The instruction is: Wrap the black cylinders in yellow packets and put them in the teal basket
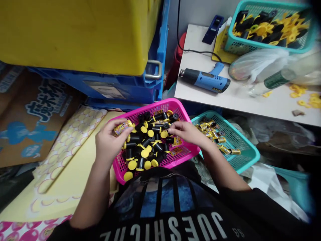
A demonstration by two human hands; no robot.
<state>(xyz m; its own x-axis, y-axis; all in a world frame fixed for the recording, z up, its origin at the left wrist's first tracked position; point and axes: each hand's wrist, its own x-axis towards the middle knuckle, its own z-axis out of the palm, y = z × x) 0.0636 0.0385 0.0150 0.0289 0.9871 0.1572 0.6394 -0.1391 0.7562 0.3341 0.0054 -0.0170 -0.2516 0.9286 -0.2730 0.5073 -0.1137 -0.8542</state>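
Note:
A pink mesh basket [187,115] sits against my body, filled with small black cylinders [134,138] with yellow round caps. Above its left side my left hand [110,135] is closed around a small cylinder with a yellow printed label [122,127]. On the basket's right side my right hand [184,132] has its thumb and fingers pinched together at a black cylinder [166,126] among the pile. Whether that piece is lifted or still rests on the others I cannot tell. Loose yellow printed labels [177,141] lie near my right hand in the basket.
A turquoise basket [244,160] with labelled cylinders stands to the right. On the white table [240,103] lie a blue heat gun [205,79], a tape dispenser [213,29], a plastic bag [258,63] and another turquoise basket [263,48]. Blue and yellow crates [100,83] stand ahead, cardboard [32,124] at left.

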